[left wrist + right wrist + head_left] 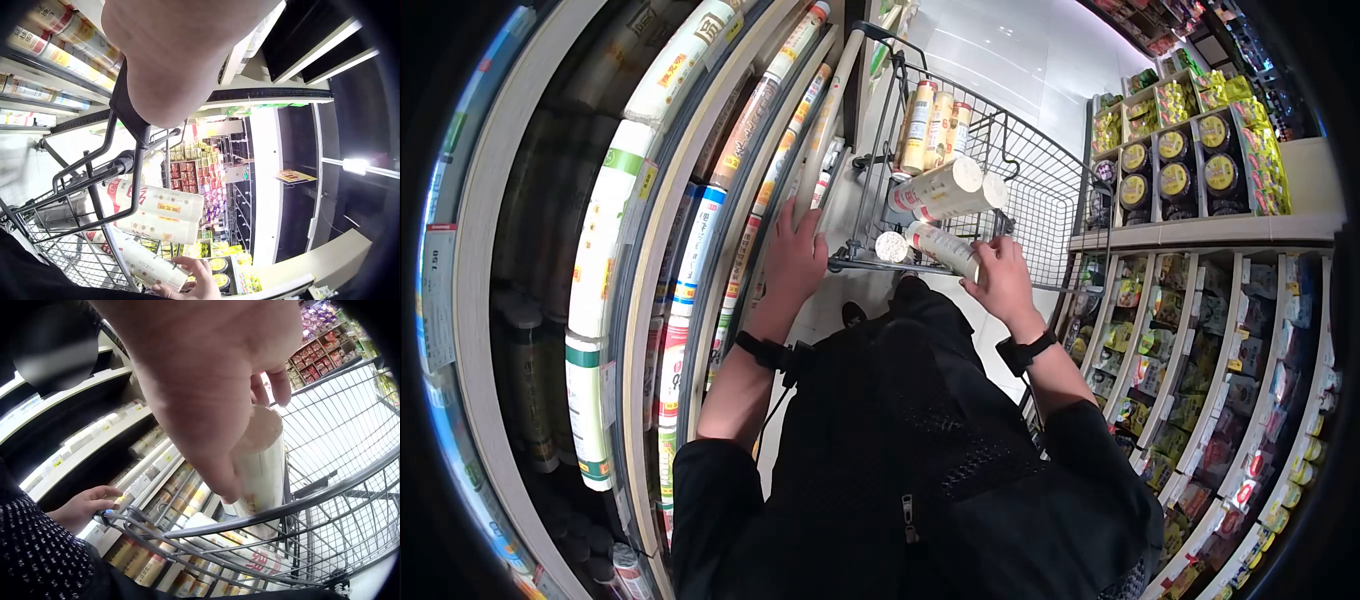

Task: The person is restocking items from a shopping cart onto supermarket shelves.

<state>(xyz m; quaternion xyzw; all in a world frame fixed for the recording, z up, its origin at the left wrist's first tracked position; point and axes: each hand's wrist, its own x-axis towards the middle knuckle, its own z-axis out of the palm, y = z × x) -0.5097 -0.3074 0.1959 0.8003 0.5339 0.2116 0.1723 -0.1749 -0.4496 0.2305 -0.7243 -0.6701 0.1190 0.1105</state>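
My right hand [1005,282] pinches the upper end of a white paper-wrapped cylinder pack of dried noodles [940,248], thumb on one side and fingers on the other. That pack stands tilted inside the wire shopping cart [319,494]. Two larger white noodle packs [159,212] lie close beside it, and several yellowish packs [930,130] lean farther up in the cart. A round pack end [891,246] shows by the near rim. With fingers extended, my left hand [795,255] is at the cart's near left corner, beside the shelf; nothing is held in it.
Shelves packed with cylinder noodle packs [600,235] rise along the left. On the right stand sloped racks of small packets [1185,370], with a display of round yellow-lidded tubs [1175,180] beyond. Pale floor [1000,45] lies past the cart.
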